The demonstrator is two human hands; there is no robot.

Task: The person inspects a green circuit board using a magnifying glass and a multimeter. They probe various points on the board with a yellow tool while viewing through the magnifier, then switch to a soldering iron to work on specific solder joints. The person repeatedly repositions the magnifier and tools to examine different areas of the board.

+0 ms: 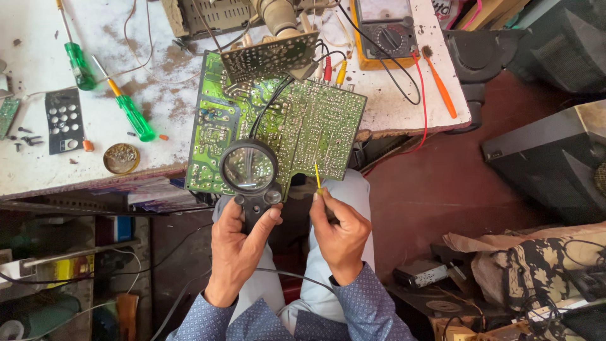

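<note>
Right now the left hand is wrapped around the black handle of a magnifying glass, holding its round lens flat over the lower left part of a green circuit board. The right hand pinches a thin yellow probe between thumb and fingertips. Both hands are closed on their tools, neither is free.

The board lies just ahead of both hands, tilted off the front edge of the white workbench and reaching out over the person's knees, solder side up. Its long axis runs roughly left to right. The probe points almost straight away from the right hand, up and slightly left, and its tip appears to meet the board near the lower right edge. That spot lies to the right of the lens, close by but not under it, so the right hand is the nearer one to it.

A smaller board stands at the far edge of the large one. Two green-handled screwdrivers lie on the bench to the left, a yellow multimeter sits behind, and an orange screwdriver lies to the right.
</note>
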